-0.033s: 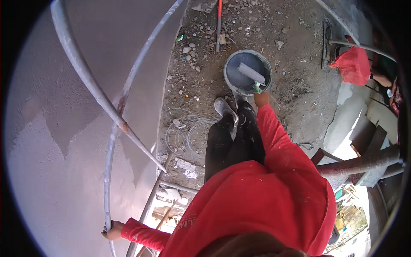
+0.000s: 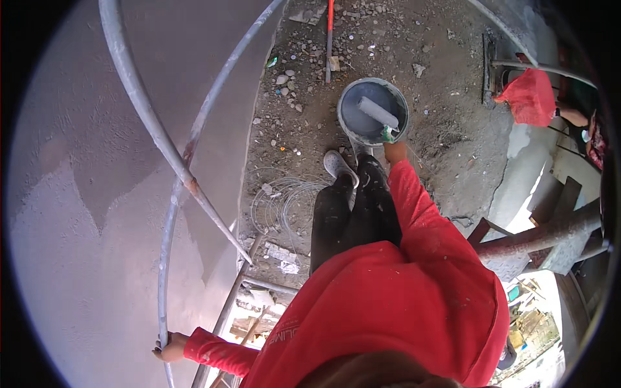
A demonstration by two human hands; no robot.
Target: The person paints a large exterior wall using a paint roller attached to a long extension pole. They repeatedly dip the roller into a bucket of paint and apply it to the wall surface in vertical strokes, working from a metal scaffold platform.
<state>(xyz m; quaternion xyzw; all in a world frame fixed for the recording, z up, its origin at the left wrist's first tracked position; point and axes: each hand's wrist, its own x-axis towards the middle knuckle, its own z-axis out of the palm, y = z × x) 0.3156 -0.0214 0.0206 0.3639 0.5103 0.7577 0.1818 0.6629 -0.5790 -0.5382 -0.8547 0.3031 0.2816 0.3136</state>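
My left hand (image 2: 172,348) is wrapped round a grey metal pipe (image 2: 164,258) that runs up along the plastered wall at the left. My right hand (image 2: 395,153) reaches forward to the near rim of a round bucket (image 2: 341,116) of grey liquid. Its fingers are closed on the green handle of a paint roller (image 2: 378,112); part of the handle is hidden by the hand. The roller's grey-coated sleeve lies slanted inside the bucket, over the liquid. The bucket is just beyond my feet, one of which shows in a light clog (image 2: 340,165).
A second pipe (image 2: 139,90) crosses the first in front of the wall (image 2: 65,258). Coiled wire (image 2: 281,204) lies left of my legs. A red-handled pole (image 2: 330,39) rests on gravelly ground. Another person's arm (image 2: 574,117) and a red cloth (image 2: 532,97) are at right, above dark beams (image 2: 543,236).
The whole view has shifted slightly. Both hands keep their places on the pipe and the roller handle.
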